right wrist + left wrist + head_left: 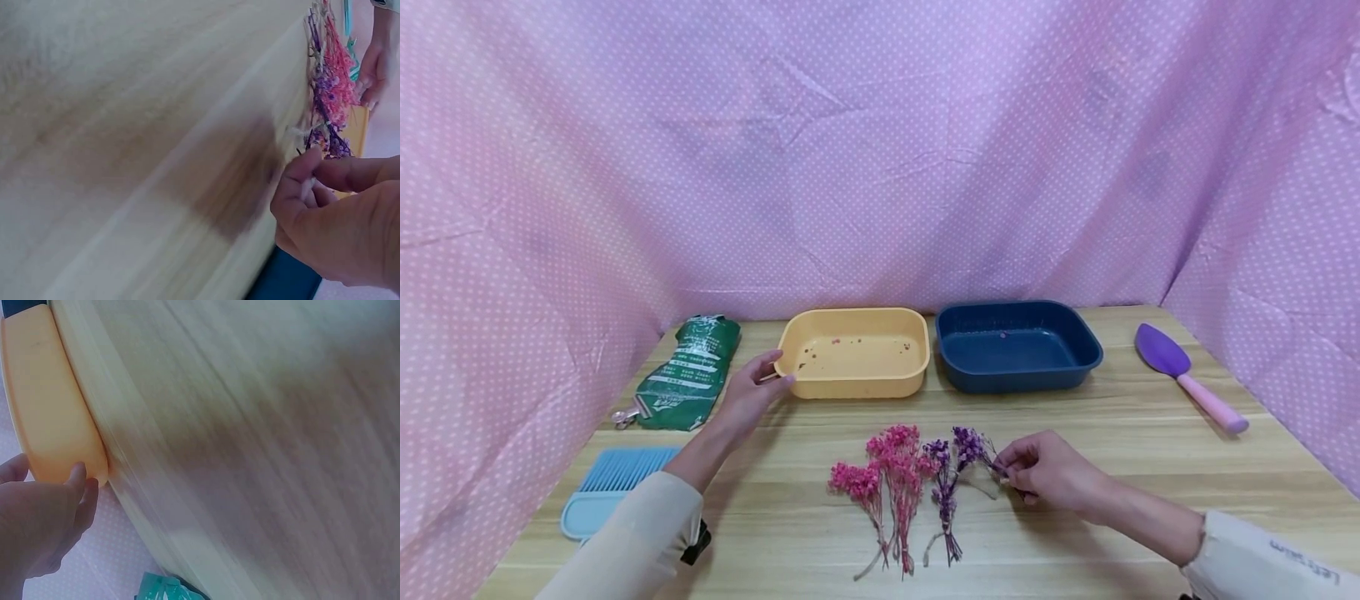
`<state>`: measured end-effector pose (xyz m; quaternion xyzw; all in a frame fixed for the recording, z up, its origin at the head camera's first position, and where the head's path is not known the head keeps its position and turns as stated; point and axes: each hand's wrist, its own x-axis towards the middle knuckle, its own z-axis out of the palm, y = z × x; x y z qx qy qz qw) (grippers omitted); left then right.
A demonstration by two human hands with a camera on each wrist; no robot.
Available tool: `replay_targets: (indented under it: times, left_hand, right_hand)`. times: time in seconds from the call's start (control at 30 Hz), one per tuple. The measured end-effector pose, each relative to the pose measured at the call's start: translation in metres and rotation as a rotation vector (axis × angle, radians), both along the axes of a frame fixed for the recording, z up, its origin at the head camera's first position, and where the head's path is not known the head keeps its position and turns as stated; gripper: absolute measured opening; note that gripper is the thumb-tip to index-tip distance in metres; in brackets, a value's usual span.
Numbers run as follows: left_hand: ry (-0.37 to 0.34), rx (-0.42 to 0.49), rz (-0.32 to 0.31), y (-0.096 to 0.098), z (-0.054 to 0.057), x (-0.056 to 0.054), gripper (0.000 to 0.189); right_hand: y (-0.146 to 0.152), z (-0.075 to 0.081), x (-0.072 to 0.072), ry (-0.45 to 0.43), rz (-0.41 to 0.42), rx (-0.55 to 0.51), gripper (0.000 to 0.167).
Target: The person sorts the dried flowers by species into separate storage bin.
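Right fingers pinched on purple-flower stems — left fingers spread against yellow tray, specks only in head view

slim gap between yellow tray and blue tray, wider lane left of spatula, flower bunches blocking near middle

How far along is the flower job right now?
Looks done: grouping by colour, with the pink flowers left of a purple bunch. In hand: the right hand pinches a second purple bunch by its stems; the left hand grips the yellow tray. Remaining, perhaps: putting bunches into trays, since that tray and the blue tray hold only loose bits.
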<state>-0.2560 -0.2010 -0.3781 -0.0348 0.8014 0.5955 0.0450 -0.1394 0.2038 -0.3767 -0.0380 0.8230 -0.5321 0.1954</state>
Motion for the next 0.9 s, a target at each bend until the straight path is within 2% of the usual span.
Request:
replay_targets:
  times: [0.13,0.23,0.33,0.4,0.5,0.63,0.73,0.8,0.9]
  left_hand:
    - [0.002,-0.01,-0.004,0.0,0.0,0.0,0.062]
    - [-0.001,-0.015,-0.001,0.0,0.0,0.0,0.061]
    - [-0.003,-0.013,-0.001,0.0,0.0,-0.001,0.061]
    - [-0.003,-0.009,-0.003,0.0,0.0,-0.001,0.061]
    - [-0.002,-0.018,-0.01,-0.001,0.0,-0.001,0.061]
    - [0.002,-0.024,-0.02,-0.002,0.001,-0.001,0.062]
    - [0.005,-0.023,-0.024,-0.002,0.001,-0.001,0.062]
    - [0.004,-0.025,-0.024,-0.003,0.0,-0.001,0.062]
    - [0.002,-0.033,-0.026,-0.003,0.0,0.0,0.062]
  right_hand:
    - [-0.002,0.007,-0.003,0.051,-0.041,0.012,0.026]
    - [-0.002,0.013,-0.004,0.072,-0.042,-0.032,0.027]
    - [0.0,0.018,-0.004,0.058,0.003,-0.131,0.031]
    - [0.0,0.02,-0.004,0.072,0.048,-0.143,0.031]
    - [0.0,0.018,-0.005,0.133,0.096,-0.03,0.026]
    - [0.001,0.014,-0.007,0.324,0.128,0.244,0.023]
    - [0.002,0.013,-0.009,0.475,0.123,0.407,0.026]
    - [0.002,0.012,-0.01,0.545,0.114,0.456,0.027]
    - [0.002,0.011,-0.01,0.631,0.094,0.457,0.029]
